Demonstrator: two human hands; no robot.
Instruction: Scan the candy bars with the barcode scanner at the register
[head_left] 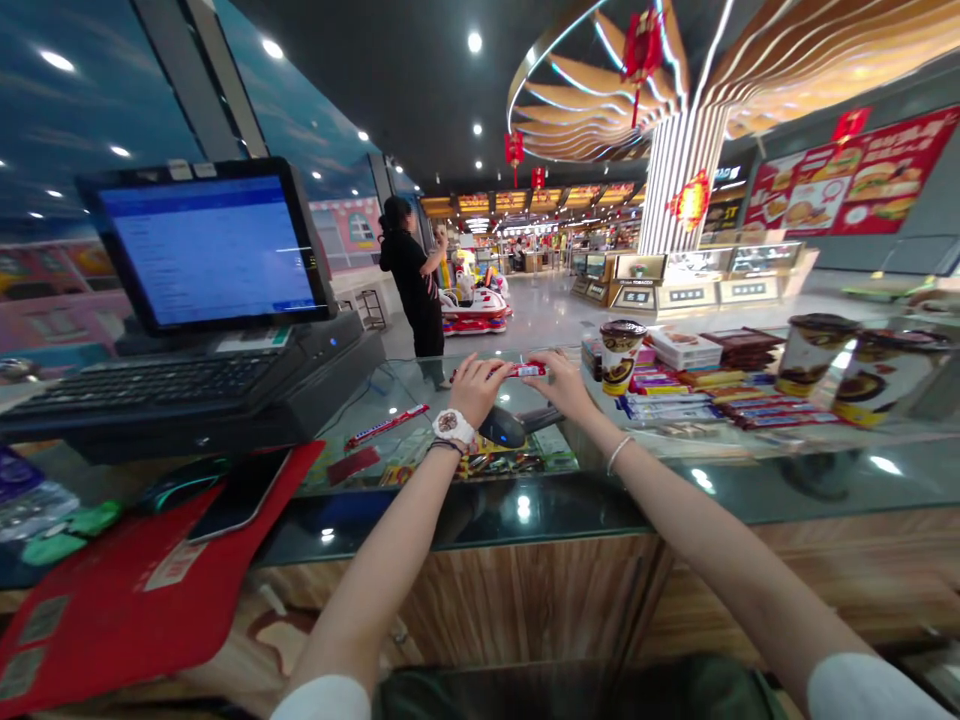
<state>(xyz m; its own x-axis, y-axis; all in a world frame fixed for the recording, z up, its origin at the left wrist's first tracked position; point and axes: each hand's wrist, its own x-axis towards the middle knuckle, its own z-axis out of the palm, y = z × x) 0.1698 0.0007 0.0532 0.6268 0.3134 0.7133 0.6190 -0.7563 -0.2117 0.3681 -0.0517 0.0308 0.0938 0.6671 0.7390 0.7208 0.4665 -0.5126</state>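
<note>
At the left of the glass counter [607, 510], a red mat [150, 620] overhangs the near edge, a keyboard [172, 385] and lit monitor [210, 245] standing behind it; a phone [244, 492] lies on the mat. Rightward, a loose red-wrapped bar [386, 427] lies on the surface. Toward the far edge, the left hand [478, 388] grips one end of the held bar [526, 370], also red-wrapped, and the right hand [564, 382] pinches its other end; whether it touches the glass, I cannot tell. A dark scanner [504, 428] sits just nearer. Past the right hand come a lidded cup [621, 362], rows of wrapped bars [671, 408] and two more cups.
</note>
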